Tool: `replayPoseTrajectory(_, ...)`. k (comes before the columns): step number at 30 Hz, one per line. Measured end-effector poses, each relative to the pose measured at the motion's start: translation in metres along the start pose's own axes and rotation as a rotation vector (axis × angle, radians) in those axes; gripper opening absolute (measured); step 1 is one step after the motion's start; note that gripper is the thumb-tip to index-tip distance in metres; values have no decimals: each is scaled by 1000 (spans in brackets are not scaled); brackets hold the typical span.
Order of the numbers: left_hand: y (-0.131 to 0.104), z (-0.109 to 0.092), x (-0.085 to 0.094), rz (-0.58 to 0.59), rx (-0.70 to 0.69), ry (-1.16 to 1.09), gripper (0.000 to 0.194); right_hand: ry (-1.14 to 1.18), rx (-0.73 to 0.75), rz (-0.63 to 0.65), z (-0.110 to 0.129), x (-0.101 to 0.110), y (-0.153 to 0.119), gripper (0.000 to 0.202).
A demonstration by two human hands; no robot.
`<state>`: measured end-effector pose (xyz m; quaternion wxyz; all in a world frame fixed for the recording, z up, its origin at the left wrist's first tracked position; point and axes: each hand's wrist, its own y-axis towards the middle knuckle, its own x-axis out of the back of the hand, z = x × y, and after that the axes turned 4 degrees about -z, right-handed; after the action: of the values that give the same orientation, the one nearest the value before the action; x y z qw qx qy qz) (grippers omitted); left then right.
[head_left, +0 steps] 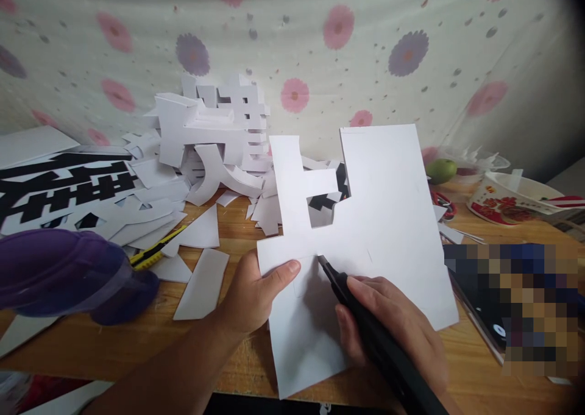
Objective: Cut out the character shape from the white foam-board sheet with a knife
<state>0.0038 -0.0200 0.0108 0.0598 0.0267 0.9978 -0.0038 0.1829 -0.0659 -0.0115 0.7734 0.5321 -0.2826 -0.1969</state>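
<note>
My left hand [251, 293] grips the left edge of a white foam board [390, 226], thumb on its face. The board is tilted up from the table, with a stepped shape and a square opening cut through its upper part. In my right hand [400, 314] is a black pen-shaped cutter [372, 336], fingers wrapped round its body. The cutter's tip touches the board just right of my left thumb, by faint outlines. My left fingers behind the board are hidden.
White cut-out shapes [214, 131] stand at the back. Left lie black-and-white sheets [91, 183], a yellow utility knife [158, 248], a purple translucent object [68, 275] and scraps [202, 284]. At right are a phone [484, 317], a paper bowl [498, 198] and a green fruit [441, 170].
</note>
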Motion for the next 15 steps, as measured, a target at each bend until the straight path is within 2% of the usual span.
replayPoseTrajectory(15, 1, 4, 1, 33, 14, -45, 34, 24, -43, 46, 6, 4, 3, 43)
